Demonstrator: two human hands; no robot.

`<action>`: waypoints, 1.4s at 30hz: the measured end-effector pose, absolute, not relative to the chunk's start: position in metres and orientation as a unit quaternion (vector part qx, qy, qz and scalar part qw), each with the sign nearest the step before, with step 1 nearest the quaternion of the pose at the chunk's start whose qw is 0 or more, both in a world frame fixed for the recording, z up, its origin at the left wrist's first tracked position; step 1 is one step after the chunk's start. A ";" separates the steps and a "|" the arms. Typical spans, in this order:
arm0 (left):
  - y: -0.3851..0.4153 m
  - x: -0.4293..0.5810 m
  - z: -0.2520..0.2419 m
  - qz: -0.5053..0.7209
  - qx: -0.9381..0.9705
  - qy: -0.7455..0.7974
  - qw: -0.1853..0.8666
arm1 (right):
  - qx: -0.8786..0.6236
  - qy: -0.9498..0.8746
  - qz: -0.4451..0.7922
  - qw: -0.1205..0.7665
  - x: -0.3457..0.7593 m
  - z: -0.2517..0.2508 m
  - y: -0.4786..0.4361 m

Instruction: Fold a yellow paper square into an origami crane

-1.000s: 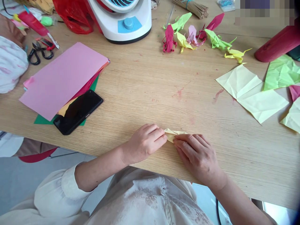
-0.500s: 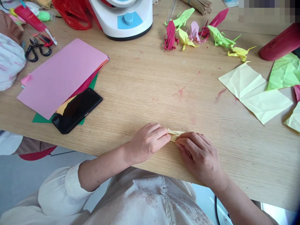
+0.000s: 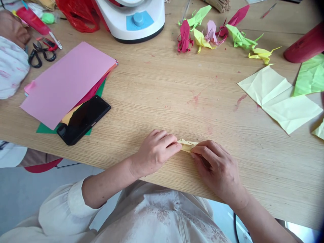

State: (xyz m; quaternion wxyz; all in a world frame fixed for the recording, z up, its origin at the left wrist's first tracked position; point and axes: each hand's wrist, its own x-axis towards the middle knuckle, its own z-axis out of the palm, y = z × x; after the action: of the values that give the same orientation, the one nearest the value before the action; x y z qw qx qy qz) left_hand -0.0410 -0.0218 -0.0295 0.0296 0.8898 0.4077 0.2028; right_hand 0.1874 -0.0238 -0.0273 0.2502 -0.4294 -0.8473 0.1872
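Near the table's front edge, a narrow folded strip of pale yellow paper (image 3: pixel 186 146) spans between my two hands. My left hand (image 3: pixel 157 153) pinches its left end with thumb and fingers. The right end is gripped by my right hand (image 3: pixel 218 167), whose fingers curl over it and hide that part. Creases and a small raised point show along the strip's upper edge in the gap between the hands.
Left: pink paper sheets (image 3: pixel 68 81), a black phone (image 3: pixel 83 119), scissors (image 3: pixel 40 54), a glue gun (image 3: pixel 32 22). Behind: a white machine (image 3: pixel 136 27), folded paper figures (image 3: pixel 184 37). Right: creased pale yellow paper (image 3: pixel 280 98), green paper (image 3: pixel 310 77), a red cylinder (image 3: pixel 305 44).
My hands have drawn slightly apart, showing more of the folded strip between them. The left hand has shifted a little left, and the view has turned slightly.
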 end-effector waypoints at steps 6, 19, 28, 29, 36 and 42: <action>-0.020 -0.039 -0.030 0.207 0.882 0.421 0.050 | -0.413 -0.859 0.176 0.245 0.188 -0.027 -0.024; -0.019 -0.035 -0.024 0.203 0.857 0.454 0.134 | -0.456 -0.834 0.204 0.233 0.183 -0.024 -0.023; -0.018 -0.030 -0.027 0.216 0.840 0.476 0.147 | -0.464 -0.832 0.202 0.227 0.183 -0.025 -0.023; -0.018 -0.030 -0.027 0.214 0.841 0.476 0.142 | -0.466 -0.831 0.201 0.227 0.183 -0.025 -0.023; -0.019 -0.030 -0.027 0.180 0.858 0.472 0.095 | -0.471 -0.826 0.208 0.228 0.182 -0.024 -0.022; -0.016 -0.035 -0.027 0.178 0.866 0.457 0.099 | -0.473 -0.824 0.226 0.216 0.181 -0.023 -0.020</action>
State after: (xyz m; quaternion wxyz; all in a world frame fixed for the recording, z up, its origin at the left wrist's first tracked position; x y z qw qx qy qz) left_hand -0.0347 -0.0160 -0.0270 0.0990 0.8658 0.4570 0.1779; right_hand 0.1813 -0.0197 -0.0232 0.2162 -0.4731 -0.8236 0.2258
